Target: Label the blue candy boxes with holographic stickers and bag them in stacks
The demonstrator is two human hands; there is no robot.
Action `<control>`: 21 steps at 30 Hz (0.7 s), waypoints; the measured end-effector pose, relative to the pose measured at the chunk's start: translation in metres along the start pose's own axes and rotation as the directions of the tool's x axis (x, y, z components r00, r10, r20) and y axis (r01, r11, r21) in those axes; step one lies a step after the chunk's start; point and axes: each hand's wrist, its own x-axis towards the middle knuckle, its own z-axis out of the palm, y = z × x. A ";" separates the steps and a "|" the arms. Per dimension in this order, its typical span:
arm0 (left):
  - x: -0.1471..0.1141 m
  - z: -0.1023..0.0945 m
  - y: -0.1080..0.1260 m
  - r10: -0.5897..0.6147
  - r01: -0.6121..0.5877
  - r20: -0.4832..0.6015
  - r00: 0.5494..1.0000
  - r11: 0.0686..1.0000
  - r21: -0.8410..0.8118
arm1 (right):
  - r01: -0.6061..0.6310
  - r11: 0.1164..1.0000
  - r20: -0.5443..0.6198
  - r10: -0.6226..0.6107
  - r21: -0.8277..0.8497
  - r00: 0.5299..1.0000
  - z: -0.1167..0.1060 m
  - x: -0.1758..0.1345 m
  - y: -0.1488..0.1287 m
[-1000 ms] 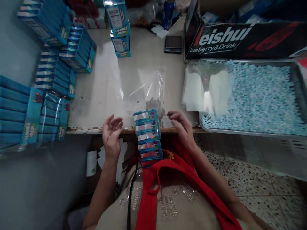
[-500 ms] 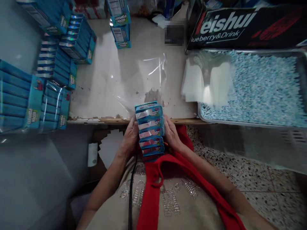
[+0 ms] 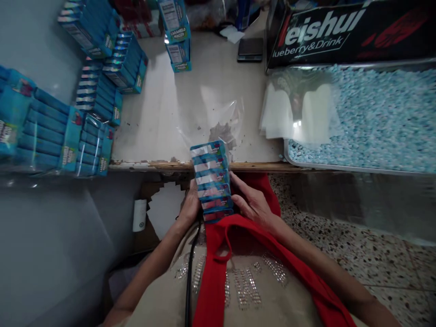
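A row of blue candy packs (image 3: pixel 213 175), several deep and printed "Caramelo Macizo", is held in front of my body at the table's edge. A transparent plastic bag (image 3: pixel 235 111) extends from its far end over the tabletop. My left hand (image 3: pixel 191 204) grips the row's left side, its fingertips partly hidden behind the packs. On the opposite side my right hand (image 3: pixel 254 202) presses against the row with thumb and fingers bent. The near end of the row meets the red apron (image 3: pixel 216 245).
Stacked blue candy boxes (image 3: pixel 97 97) line the table's left side; two more candy boxes (image 3: pixel 180 54) stand at the back. To the right lie transparent bags (image 3: pixel 277 109) and a metal tray (image 3: pixel 327 169) of pale blue candies. A black carton (image 3: pixel 316 38) and dark flat device (image 3: pixel 250 49) sit behind.
The candy packs have tilted, their far end shifting slightly left. My right hand has slid lower along the side, its thumb now showing. The bag's loose end has shifted.
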 end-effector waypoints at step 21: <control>-0.029 -0.020 0.016 -0.085 0.126 0.265 0.960 0.982 -0.142 | -0.070 0.992 0.196 0.048 0.105 0.979 -0.012 -0.011 0.009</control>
